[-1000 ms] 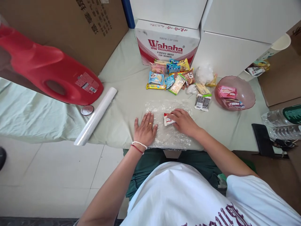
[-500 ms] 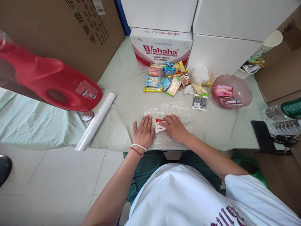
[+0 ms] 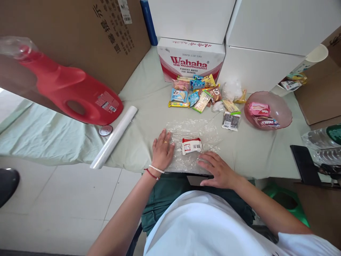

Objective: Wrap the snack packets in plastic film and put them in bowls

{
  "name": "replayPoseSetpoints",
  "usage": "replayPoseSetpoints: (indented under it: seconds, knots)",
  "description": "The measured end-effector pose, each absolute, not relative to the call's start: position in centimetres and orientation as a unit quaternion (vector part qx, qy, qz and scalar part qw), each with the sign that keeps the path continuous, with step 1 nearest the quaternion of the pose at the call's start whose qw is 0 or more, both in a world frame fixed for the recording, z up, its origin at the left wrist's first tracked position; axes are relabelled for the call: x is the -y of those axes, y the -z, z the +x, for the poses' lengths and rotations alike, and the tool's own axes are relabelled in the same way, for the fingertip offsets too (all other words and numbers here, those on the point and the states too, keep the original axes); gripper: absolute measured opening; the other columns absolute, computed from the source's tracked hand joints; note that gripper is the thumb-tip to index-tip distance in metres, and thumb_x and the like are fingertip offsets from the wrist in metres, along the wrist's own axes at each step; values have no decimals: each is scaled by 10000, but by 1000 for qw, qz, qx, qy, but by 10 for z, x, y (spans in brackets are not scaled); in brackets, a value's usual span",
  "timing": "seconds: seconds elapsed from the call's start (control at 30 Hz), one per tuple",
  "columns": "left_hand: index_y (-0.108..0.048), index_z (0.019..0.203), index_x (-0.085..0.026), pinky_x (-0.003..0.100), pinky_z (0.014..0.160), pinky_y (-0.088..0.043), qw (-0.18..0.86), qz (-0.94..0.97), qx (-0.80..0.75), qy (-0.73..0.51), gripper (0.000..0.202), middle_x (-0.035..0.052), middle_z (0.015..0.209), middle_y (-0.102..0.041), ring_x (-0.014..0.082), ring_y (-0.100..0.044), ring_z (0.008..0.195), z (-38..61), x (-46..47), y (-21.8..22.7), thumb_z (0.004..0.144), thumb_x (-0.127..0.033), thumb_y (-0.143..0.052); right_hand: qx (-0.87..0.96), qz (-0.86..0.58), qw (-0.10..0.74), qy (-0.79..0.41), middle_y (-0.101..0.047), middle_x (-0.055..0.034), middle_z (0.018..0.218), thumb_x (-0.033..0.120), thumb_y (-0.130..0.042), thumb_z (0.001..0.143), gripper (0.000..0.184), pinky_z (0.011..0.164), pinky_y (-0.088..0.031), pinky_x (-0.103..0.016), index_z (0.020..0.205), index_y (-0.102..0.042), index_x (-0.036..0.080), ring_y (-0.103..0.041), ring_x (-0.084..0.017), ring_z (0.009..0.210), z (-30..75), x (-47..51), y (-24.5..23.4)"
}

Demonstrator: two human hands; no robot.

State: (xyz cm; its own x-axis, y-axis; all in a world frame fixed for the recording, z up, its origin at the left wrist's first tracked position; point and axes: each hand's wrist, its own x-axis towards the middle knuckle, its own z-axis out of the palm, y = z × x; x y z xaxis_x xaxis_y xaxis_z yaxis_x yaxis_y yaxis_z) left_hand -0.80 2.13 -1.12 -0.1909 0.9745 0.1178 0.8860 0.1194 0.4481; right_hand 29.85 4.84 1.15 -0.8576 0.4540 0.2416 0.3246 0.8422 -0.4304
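A small red and white snack packet [image 3: 191, 146] lies on a crinkled sheet of clear plastic film [image 3: 183, 162], near the table's front edge. Flat on the left side of the film rests my left hand [image 3: 162, 150], its fingers stretched out and holding nothing. To the right of the packet is my right hand [image 3: 217, 170], fingers apart and just clear of it, over the film's lower right part. Behind the film sits a pile of wrapped snacks [image 3: 201, 102] in several colours.
A white roll of film [image 3: 114, 138] and a red jug [image 3: 80, 94] lie at the left. The Wahaba-style carton marked Wahaha [image 3: 190, 60] stands behind the snacks. A pink glass bowl [image 3: 286, 112] holds packets at the right, near a dark phone-like object [image 3: 303, 163].
My right hand has let go of the red and white packet and drawn back to the right and towards me. My left hand stays on the film. The camera view has shifted slightly.
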Motion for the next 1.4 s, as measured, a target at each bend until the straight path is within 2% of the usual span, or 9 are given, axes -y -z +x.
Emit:
replayPoseSetpoints:
  seconds: [0.13,0.3,0.43,0.53,0.63,0.8,1.0,1.17,1.4]
  knots:
    - [-576,1492,-267,573,1294,-267,87,704,-667,-228,624,61,1675,-424,246,-233,1626,-31,-13,3,896,-156,-426,928,-245,193,-205,-661,-123,1386,214,-584,1001,294,1096,-526,-552,1261,-707,272,-577,-295,1312,299,-38,0]
    - [-608,1454,-303,571,1328,-159,209,800,-545,-138,824,28,1514,-625,219,-378,1566,-51,8,-12,678,-75,-455,885,-282,239,-283,-664,-131,1339,260,-524,1031,251,971,-592,-483,1150,-743,272,-645,-267,1191,293,-59,-19]
    - [-619,1418,-253,597,1317,-144,220,801,-538,-143,631,99,1554,-582,297,-347,1579,-51,20,-11,788,-265,-596,854,-326,221,-339,-721,-109,1134,339,-483,1055,291,847,-596,-361,1105,-753,242,-706,-208,974,284,-88,-37]
    - [-733,1058,-264,575,1296,-221,199,751,-591,-216,249,82,1234,-770,275,-534,1443,-44,12,-3,935,-407,-570,832,-361,201,-371,-745,-56,935,379,-521,1033,288,744,-555,-304,1078,-760,223,-692,-183,807,276,-107,-43]
    - [-680,838,-249,503,1200,-405,164,645,-679,-308,311,75,967,-775,247,-668,1225,-38,-13,8,1006,-407,-471,818,-409,146,-377,-730,-11,811,400,-536,1009,319,662,-506,-276,1162,-742,212,-651,-171,686,273,-128,-44]
    - [-666,993,-192,529,1058,-495,22,470,-813,-343,230,146,1083,-691,329,-627,1141,-45,-51,14,852,-373,-640,853,-494,27,-166,-747,-112,1024,241,-584,931,361,746,-505,-337,1263,-711,176,-675,-259,886,272,-172,-50]
    - [-684,1040,-196,476,979,-493,-151,477,-758,-419,188,108,1022,-691,269,-647,1029,-17,-6,-22,944,-175,-524,898,-421,36,-123,-673,-177,1290,338,-523,1014,420,999,-484,-425,1358,-647,132,-587,-339,1188,228,-208,-56]
    - [-714,1241,-245,380,808,-517,-21,705,-625,-333,406,62,1197,-771,213,-672,914,41,9,-31,916,-95,-524,887,-447,-33,-116,-669,-210,1301,396,-659,951,543,993,-461,-438,1405,-583,107,-551,-370,1232,177,-213,-48]
    - [-715,1298,-212,385,859,-562,40,705,-676,-211,430,68,1311,-754,236,-710,988,55,-15,-16,916,-106,-545,866,-397,-11,-302,-783,-65,1075,236,-518,1020,294,846,-469,-267,1197,-746,181,-687,-196,955,173,-190,-63]
